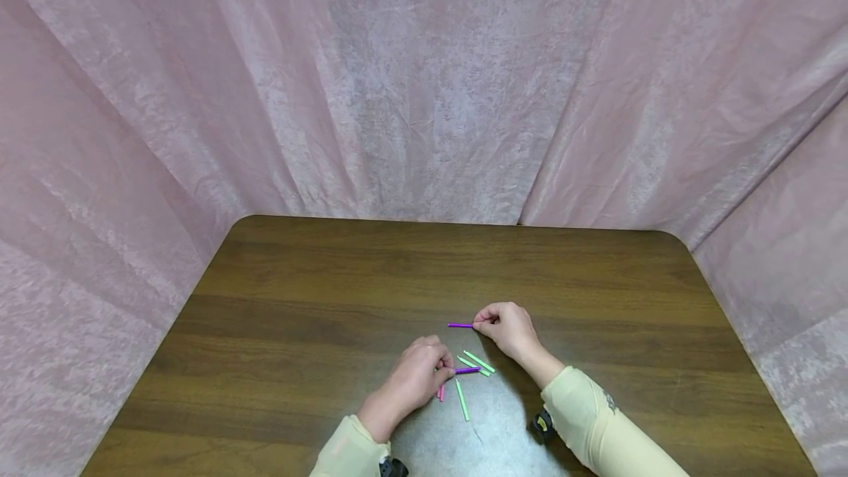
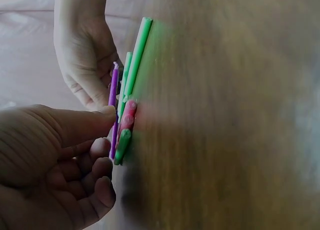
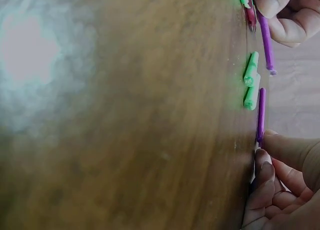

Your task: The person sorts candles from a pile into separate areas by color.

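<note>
My left hand (image 1: 417, 375) pinches a purple birthday candle (image 1: 469, 370) between thumb and fingers, its wick end pointing right. In the left wrist view this purple candle (image 2: 114, 87) shows a short pale wick. Farther back and to the right, my right hand (image 1: 511, 331) pinches a second purple candle (image 1: 459, 325) by one end, and its free end points left. Two green candles (image 1: 480, 362) lie side by side between the hands. Another green candle (image 1: 461, 400) lies closer to me. Pink candles (image 1: 442, 393) lie beside the left hand, partly hidden by it.
The brown wooden table (image 1: 318, 293) has rounded far corners. Pink curtains (image 1: 424, 94) hang behind it and along both sides. A black device (image 1: 542, 425) sits at the right wrist. Light glares on the tabletop near the front.
</note>
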Tool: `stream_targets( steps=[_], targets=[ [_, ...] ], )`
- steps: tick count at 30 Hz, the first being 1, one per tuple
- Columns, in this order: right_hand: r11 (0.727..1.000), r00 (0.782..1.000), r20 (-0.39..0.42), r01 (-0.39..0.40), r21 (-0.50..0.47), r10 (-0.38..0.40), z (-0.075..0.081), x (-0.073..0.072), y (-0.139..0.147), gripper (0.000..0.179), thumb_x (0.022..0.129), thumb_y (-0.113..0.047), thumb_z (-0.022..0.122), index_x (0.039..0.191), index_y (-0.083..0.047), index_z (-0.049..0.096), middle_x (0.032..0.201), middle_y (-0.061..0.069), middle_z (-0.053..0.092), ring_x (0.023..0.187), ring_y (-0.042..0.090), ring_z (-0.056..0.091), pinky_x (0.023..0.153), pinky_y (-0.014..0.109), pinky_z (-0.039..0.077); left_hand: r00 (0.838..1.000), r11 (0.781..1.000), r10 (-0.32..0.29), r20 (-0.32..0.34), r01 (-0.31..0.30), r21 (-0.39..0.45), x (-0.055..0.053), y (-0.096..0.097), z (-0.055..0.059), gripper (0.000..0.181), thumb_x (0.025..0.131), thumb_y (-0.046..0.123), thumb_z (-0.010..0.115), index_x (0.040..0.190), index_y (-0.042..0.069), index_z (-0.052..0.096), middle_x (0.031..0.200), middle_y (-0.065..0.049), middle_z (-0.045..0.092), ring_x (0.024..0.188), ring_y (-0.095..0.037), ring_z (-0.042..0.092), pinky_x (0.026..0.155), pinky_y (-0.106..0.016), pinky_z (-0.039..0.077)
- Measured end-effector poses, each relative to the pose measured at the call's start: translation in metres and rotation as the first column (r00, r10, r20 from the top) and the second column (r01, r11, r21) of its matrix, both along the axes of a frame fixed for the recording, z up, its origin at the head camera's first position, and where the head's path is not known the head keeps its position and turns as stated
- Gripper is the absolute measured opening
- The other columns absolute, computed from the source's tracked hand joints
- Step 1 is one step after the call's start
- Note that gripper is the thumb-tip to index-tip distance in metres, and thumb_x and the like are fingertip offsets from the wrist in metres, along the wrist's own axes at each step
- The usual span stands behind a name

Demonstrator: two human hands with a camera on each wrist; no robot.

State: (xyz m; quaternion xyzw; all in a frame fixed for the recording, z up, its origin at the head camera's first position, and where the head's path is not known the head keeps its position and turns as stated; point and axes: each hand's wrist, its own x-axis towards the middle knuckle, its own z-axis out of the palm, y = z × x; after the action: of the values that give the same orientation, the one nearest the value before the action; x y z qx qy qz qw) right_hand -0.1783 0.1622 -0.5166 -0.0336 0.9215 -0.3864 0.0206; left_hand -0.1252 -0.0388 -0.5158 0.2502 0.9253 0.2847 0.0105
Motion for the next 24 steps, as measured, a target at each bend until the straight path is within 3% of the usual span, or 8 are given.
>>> stream_targets(
  steps=[13, 24],
  targets=[
    [0.999, 1.000, 0.011, 0.000, -0.054, 0.000, 0.0022, 0.0049, 0.0036, 0.005, 0.078, -0.012, 0.079, 0.079, -0.014, 0.074, 0.069, -0.008, 0.065, 0.064, 0.005, 0.055, 0.066, 0.029, 0.044, 1.000, 0.999, 0.015, -0.008, -0.014, 0.045, -0.0049, -0.0047, 0.0046, 0.013, 0.081, 0.010, 0.077, 0.076, 0.015, 0.066, 0.073, 0.009, 0.052, 0.074, -0.009, 0.050, 0.068, -0.026, 0.044],
    [0.997, 1.000, 0.026, -0.008, -0.076, 0.011, 0.0039, 0.0088, 0.0080, 0.005, 0.079, -0.013, 0.079, 0.079, -0.014, 0.074, 0.071, -0.009, 0.064, 0.066, 0.006, 0.055, 0.066, 0.027, 0.044, 0.997, 0.995, 0.037, 0.069, -0.044, 0.094, -0.0091, -0.0056, 0.0054, 0.012, 0.082, 0.010, 0.076, 0.077, 0.014, 0.066, 0.066, 0.010, 0.058, 0.061, -0.003, 0.050, 0.059, -0.022, 0.043]
  ],
)
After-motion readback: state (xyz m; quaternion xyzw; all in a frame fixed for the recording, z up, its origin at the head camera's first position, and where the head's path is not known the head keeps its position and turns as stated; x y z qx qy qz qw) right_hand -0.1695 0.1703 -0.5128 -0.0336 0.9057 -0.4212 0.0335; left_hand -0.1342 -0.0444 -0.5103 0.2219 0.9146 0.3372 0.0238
